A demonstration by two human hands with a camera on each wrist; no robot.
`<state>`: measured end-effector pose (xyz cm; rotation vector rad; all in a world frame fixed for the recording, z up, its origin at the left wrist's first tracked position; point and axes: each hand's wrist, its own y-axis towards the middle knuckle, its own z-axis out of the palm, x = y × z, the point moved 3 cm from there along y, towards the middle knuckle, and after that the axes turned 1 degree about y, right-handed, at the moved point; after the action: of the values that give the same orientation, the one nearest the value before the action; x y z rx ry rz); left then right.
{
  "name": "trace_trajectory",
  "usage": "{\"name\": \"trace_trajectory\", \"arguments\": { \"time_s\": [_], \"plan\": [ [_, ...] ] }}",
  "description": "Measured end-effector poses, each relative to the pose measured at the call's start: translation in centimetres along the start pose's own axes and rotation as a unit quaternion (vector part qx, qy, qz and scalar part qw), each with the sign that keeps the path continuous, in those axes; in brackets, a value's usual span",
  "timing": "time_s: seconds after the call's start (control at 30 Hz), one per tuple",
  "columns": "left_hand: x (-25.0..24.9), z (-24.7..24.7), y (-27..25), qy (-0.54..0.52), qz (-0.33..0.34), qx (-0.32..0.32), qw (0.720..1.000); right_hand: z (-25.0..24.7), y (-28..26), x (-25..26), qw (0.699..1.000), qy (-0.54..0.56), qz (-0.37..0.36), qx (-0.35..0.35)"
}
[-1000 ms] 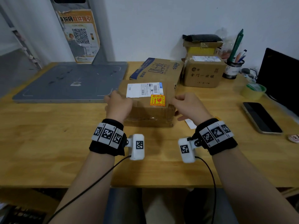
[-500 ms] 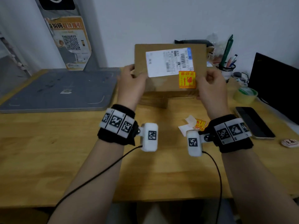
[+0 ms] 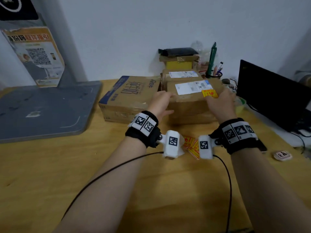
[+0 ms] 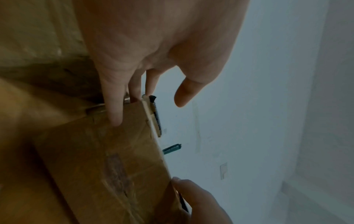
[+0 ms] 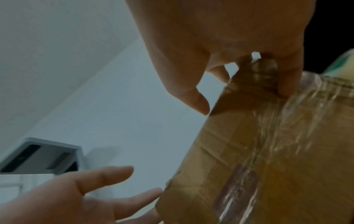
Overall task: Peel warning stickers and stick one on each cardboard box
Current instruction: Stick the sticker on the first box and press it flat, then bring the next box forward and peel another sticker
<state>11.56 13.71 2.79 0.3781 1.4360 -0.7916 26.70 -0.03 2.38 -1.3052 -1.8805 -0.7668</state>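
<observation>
At the far edge of the desk: a stickered box is held between both hands, in front of a second labelled box and just beside a printed carton.
Left hand: straight fingers are laid against the box's left end; nothing is clasped.
Right hand: fingers are spread flat on the right end, thumb apart.
Warning sticker: already stuck on the top face.
Spare stickers: left on the desk near the wrists.
Risk: with only flat palms pressing, the box may be let slip or be knocked into the boxes behind it.
Risk: a box could be missed if labelled and unlabelled ones are mixed.
</observation>
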Motion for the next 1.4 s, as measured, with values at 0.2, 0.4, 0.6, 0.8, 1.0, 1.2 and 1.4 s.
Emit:
{"name": "trace_trajectory", "arguments": {
  "time_s": [0.2, 0.4, 0.6, 0.8, 1.0, 1.2, 1.4],
  "plan": [
    [0.4, -1.4, 1.3, 0.034, 0.014, -0.007, 0.999, 1.2, 0.2, -0.3, 0.995, -0.059, 0.005, 0.078],
    [-2.0, -7.7, 1.6, 0.067, 0.131, -0.221, 0.964, 3.1, -1.9, 5.3, 0.986, 0.032, -0.118, 0.113],
    [-2.4, -14.7, 1.5, 0.123, 0.109, -0.371, 0.914, 8.6, -5.6, 8.7, 0.954, 0.054, -0.081, 0.283],
    [-1.0, -17.5, 2.0, 0.08, 0.034, -0.318, 0.944, 11.4, -7.8, 9.4, 0.937, 0.036, -0.064, 0.342],
    [-0.1, -18.2, 0.5, 0.054, 0.022, -0.268, 0.962, 12.0, -9.5, 9.9, 0.935, -0.003, -0.098, 0.34],
    [1.3, -18.5, -4.1, 0.057, 0.026, -0.28, 0.958, 10.4, -12.1, 9.2, 0.931, -0.045, -0.132, 0.338],
    [4.0, -18.7, -10.0, 0.065, 0.037, -0.269, 0.96, 7.4, -15.2, 6.4, 0.925, -0.07, -0.162, 0.336]
  ]
}}
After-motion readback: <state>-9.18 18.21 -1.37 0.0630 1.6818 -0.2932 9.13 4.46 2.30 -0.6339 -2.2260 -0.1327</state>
